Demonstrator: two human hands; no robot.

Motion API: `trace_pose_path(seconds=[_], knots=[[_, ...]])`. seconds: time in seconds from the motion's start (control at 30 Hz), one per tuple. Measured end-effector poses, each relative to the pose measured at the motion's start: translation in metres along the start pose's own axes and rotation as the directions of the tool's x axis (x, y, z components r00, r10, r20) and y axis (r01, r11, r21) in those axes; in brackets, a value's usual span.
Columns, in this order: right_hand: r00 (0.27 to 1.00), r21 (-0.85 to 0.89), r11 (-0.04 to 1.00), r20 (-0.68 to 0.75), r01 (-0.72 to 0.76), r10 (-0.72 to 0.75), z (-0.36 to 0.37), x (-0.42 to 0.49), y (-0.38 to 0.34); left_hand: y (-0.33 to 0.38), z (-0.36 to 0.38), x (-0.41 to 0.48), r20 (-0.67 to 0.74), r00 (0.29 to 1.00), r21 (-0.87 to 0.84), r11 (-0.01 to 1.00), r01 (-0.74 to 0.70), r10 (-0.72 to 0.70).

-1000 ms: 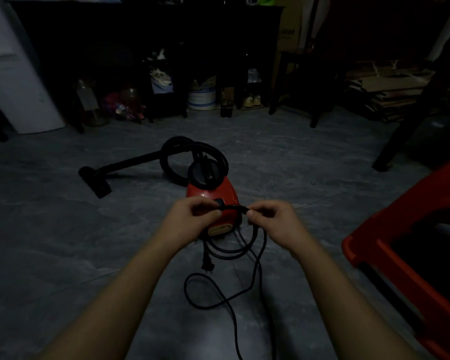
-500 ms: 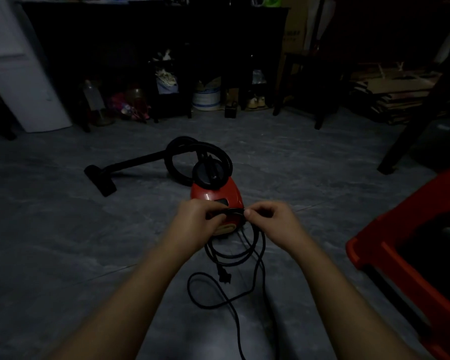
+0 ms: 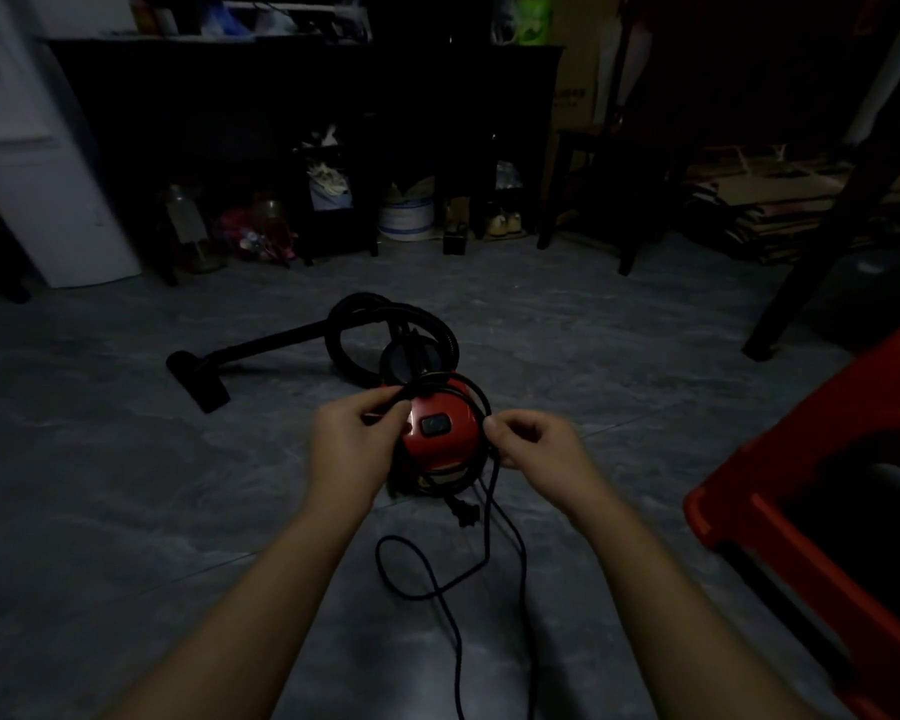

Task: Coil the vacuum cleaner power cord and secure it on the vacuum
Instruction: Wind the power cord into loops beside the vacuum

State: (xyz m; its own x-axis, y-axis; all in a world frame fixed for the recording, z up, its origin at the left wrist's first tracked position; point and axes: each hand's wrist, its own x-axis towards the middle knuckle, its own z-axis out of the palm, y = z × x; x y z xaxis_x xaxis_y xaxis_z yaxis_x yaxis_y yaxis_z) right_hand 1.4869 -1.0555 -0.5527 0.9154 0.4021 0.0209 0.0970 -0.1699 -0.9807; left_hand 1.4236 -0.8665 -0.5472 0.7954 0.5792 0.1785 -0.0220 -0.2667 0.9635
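My left hand (image 3: 354,444) is closed on the black power cord (image 3: 379,558). My fingers curl in and my thumb pinches the loops at the top left of the coil. My right hand (image 3: 536,449) pinches the right side of the coil between my thumb and first finger, and my other fingers are curled in too.

The coil is stretched between my two hands, right over the little red vacuum (image 3: 440,439) on the floor. I cannot tell if the loops go around the vacuum or just hang in front of it. The plug (image 3: 463,514) dangles under the coil, close to the floor. More cord lies loose on the grey floor (image 3: 126,511) in a big curl and runs back toward me between my arms.

The black hose (image 3: 354,324) loops behind the vacuum, and its pipe goes out left to the brush head (image 3: 198,379). A red stool (image 3: 801,511) stands near my right arm. A dark leg (image 3: 801,278) slants down far on the right. To my left the floor is wide open.
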Motion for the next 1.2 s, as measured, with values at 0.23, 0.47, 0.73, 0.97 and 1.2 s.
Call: trace_pose_path(seconds=[0.23,0.47,0.73,0.97,1.2], knots=[[0.999,-0.024,0.999,0.009,-0.045,0.046,-0.005,-0.004,-0.005,0.01,0.009,-0.002,-0.034,0.999,-0.029,1.0,-0.005,0.004],[0.986,-0.129,0.986,0.108,-0.109,0.123,-0.008,-0.004,0.005,0.005,0.008,0.001,-0.043,0.997,-0.092,0.994,0.065,-0.069],[0.974,-0.34,0.929,0.12,-0.143,0.194,-0.002,-0.004,0.03,0.0,-0.001,0.01,-0.075,0.975,-0.198,0.962,0.19,-0.208],[0.977,0.1,0.972,0.058,-0.213,0.208,-0.005,-0.004,0.009,-0.011,0.0,0.008,-0.181,0.975,-0.13,0.986,0.109,-0.132],[0.971,0.265,0.935,0.078,-0.237,0.225,0.01,-0.005,-0.003,-0.014,0.016,0.004,-0.197,0.935,-0.272,0.932,0.238,-0.296]])
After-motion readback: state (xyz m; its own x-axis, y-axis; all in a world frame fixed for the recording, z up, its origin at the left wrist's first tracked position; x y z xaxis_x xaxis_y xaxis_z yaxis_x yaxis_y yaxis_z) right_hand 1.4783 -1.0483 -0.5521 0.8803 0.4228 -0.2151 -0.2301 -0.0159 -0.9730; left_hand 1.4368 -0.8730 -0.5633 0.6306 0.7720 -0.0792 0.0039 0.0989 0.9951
